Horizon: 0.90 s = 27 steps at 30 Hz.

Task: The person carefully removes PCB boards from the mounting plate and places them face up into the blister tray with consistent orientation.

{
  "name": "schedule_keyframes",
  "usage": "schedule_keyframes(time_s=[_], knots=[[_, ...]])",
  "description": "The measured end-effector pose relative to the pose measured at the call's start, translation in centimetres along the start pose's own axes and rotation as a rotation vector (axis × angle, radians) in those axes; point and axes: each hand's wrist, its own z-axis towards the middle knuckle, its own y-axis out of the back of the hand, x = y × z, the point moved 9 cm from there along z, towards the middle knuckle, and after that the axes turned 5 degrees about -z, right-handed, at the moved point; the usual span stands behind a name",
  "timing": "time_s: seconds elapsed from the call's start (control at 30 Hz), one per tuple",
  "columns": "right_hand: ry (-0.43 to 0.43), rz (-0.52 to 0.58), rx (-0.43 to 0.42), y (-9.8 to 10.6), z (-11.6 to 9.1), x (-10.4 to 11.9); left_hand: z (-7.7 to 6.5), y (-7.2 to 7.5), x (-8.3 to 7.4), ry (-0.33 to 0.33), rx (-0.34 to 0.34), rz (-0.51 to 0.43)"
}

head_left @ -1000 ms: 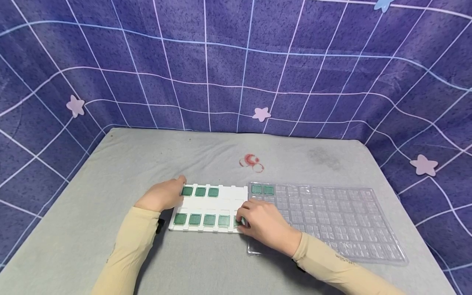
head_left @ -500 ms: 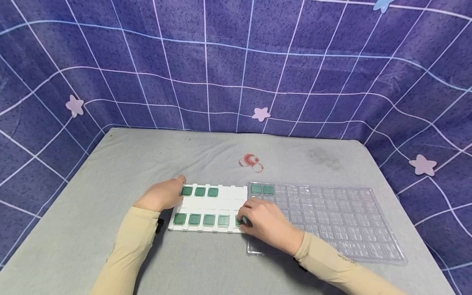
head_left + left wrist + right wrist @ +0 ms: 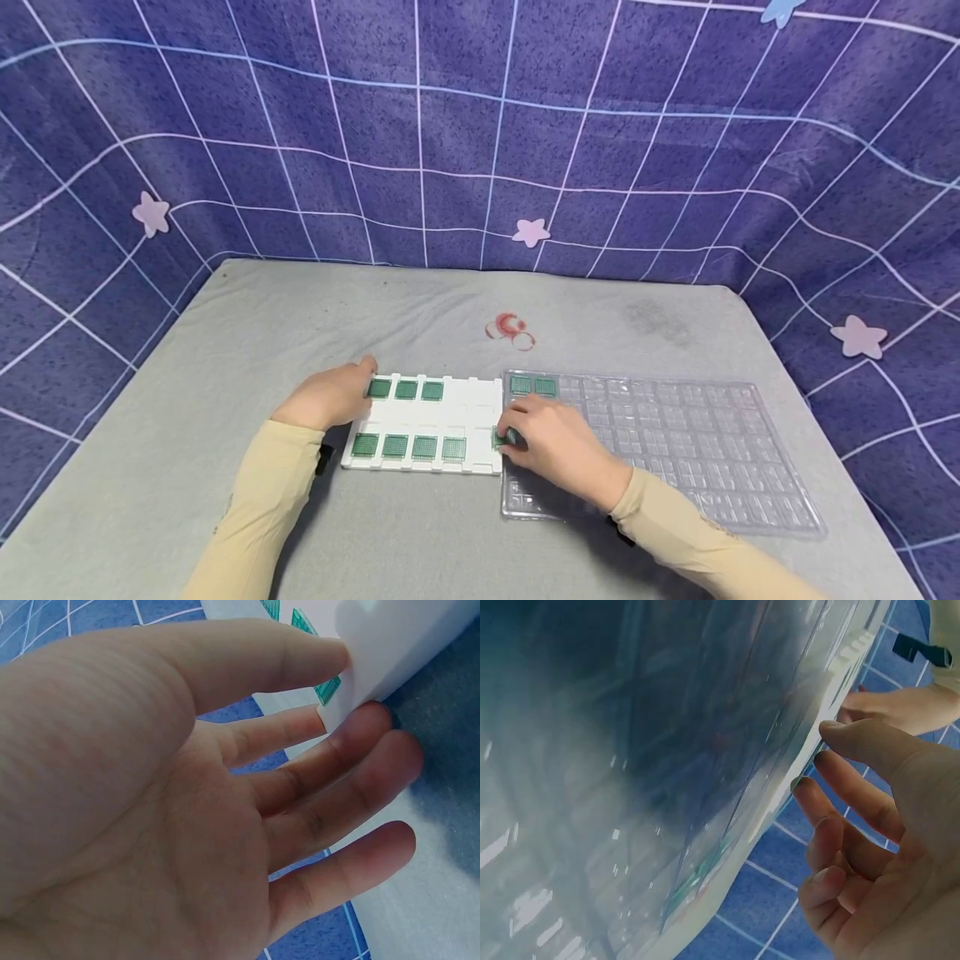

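Green board (image 3: 499,437) I hold pinched in the right hand (image 3: 558,437) at the right edge of the white tray (image 3: 427,414), left hand (image 3: 326,396) gripping its left

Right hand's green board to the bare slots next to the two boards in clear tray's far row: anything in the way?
Nothing visible. The green board, pinched in the right hand's grip, is by the left edge of the clear tray; the two seated boards sit left of those slots. The hand hides other slots.
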Motion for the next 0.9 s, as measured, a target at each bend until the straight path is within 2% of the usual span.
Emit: schedule_keyframes(time_s=[0.17,0.4,0.67,0.9], knots=[[-0.017,-0.02,-0.031,0.3,0.2,-1.6,0.0,-0.1,0.1,0.001,-0.001,0.004],[-0.054,-0.034,0.012,-0.2,0.6,-3.4,0.2,-0.4,0.3,0.012,-0.003,-0.001],[-0.087,-0.019,0.082,-1.3,0.9,-4.2,0.2,-0.3,0.4,0.01,-0.004,-0.006],[-0.087,-0.035,0.099,-1.7,0.9,-4.3,0.1,-0.4,0.4,0.008,-0.002,-0.005]])
